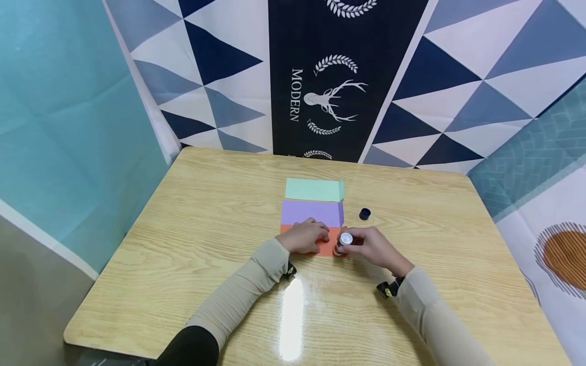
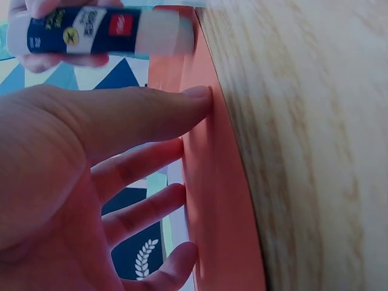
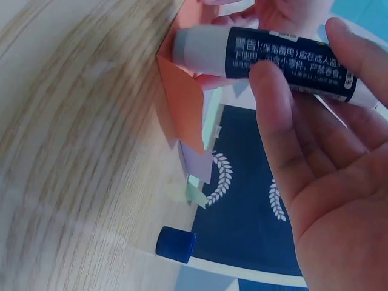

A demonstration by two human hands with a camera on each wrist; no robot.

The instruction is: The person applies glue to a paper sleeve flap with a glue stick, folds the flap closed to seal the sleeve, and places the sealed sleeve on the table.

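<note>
My right hand [image 1: 374,246] pinches a glue stick [image 3: 291,63] with a dark label, its uncapped tip against the orange paper [image 3: 183,106] near the right end. In the head view the white base of the stick faces up. My left hand [image 1: 304,237] rests on the same orange paper, fingers spread and fingertips touching it, as the left wrist view shows. Behind the orange sheet lie a purple paper [image 1: 311,212] and a mint green paper [image 1: 313,189], both with folded flaps at their right ends.
A dark blue glue cap [image 1: 364,214] stands on the wooden table [image 1: 206,218], right of the papers. Patterned cloth [image 1: 229,66] hangs behind the table's far edge, and plain teal cloth [image 1: 68,127] hangs at the left.
</note>
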